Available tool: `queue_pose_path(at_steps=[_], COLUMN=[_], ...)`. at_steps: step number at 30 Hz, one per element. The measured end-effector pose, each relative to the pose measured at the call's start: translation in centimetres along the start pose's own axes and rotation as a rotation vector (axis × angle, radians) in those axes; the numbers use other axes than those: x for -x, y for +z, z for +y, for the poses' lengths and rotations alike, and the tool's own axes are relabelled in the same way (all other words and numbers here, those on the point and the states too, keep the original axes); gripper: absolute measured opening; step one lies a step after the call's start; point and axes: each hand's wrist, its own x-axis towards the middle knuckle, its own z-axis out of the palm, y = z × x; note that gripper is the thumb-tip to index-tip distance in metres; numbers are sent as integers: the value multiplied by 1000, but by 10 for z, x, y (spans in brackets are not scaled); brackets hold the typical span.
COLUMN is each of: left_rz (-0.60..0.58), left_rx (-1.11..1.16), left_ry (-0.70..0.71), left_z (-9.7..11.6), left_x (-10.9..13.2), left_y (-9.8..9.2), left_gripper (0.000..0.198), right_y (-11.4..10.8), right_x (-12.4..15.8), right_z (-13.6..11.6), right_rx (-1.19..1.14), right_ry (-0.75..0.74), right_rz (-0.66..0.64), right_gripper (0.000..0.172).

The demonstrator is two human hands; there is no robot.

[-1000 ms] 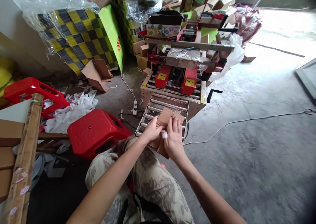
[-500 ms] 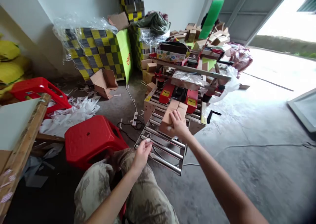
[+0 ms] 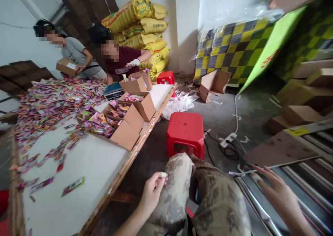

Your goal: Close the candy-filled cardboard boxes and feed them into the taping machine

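My left hand (image 3: 154,191) is over my left knee, its fingers curled in and a white wrap on one fingertip; I see nothing held in it. My right hand (image 3: 279,191) is at the right, fingers stretched apart, above the metal rollers (image 3: 267,215) of the conveyor, and it holds nothing. Left of me, open cardboard boxes (image 3: 126,135) filled with small colourful packets stand along the edge of a white-topped table (image 3: 104,163). Loose packets (image 3: 73,186) lie on the tabletop, with a large heap (image 3: 59,97) of them at the far side.
A red stool (image 3: 185,133) stands just ahead of my knees. Beyond the table are two people, one holding a cardboard box (image 3: 67,67). A power strip (image 3: 228,140) with cables lies on the floor. Yellow sacks (image 3: 153,25) and yellow-and-black stacks (image 3: 234,50) stand by the wall.
My view has swung left from the conveyor to the table. My right hand has come off the small cardboard box, which is out of view now. My left hand has moved from the rollers to my knee.
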Motion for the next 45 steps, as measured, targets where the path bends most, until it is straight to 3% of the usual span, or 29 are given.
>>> queue_pose_path(at_steps=[2, 5, 7, 8, 11, 13, 16, 19, 22, 25, 27, 31, 33, 35, 39, 42, 43, 45], left_rz=[165, 658, 953, 1002, 822, 702, 693, 749, 767, 722, 652, 496, 434, 386, 401, 478, 552, 813], left_rx=[-251, -623, -803, -887, -1118, -1198, -1176, -1064, -920, -815, -812, -873, -899, -891, -713, -558, -521, -453], left_ry=[229, 567, 585, 540, 412, 421, 516, 607, 668, 702, 713, 728, 709, 682, 686, 761, 803, 857], left_z=[13, 46, 65, 71, 73, 68, 68, 83, 103, 121, 128, 129, 127, 124, 123, 120, 118, 110], left_x=[-3, -21, -39, -48, -74, -86, -91, -77, -47, -12, 11, 42, 50, 56, 67, 76, 77, 70], left_y=[-37, -95, -129, -144, -178, -193, -214, -229, -227, -202, -178, -134, -120, -112, -109, -122, -131, -156], left_gripper=[22, 33, 44, 46, 31, 27, 35, 38, 38, 36, 35, 29, 28, 26, 13, 11, 11, 12], right_y=[29, 46, 50, 52, 58, 62, 63, 59, 62, 92, 126, 193, 213, 221, 220, 215, 214, 213], right_x=[14, 25, 32, 37, 57, 71, 91, 106, 120, 140, 160, 208, 223, 230, 228, 228, 228, 227], right_z=[-24, -60, -74, -78, -80, -75, -63, -60, -83, -133, -172, -238, -256, -263, -258, -254, -254, -255], right_rx=[-52, -130, -179, -197, -224, -254, -350, -409, -394, -453, -650, -1215, -1417, -1550, -1623, -1623, -1618, -1605], right_ry=[56, 90, 81, 86, 119, 142, 178, 193, 137, 68, 132, 457, 566, 607, 628, 641, 647, 654], right_rz=[-86, -167, -232, -259, -320, -338, -341, -308, -256, -328, -468, -890, -1040, -1063, -1069, -1071, -1073, -1079], right_gripper=[54, 59, 58, 57, 56, 55, 57, 56, 48, 45, 53, 67, 68, 65, 59, 58, 58, 57])
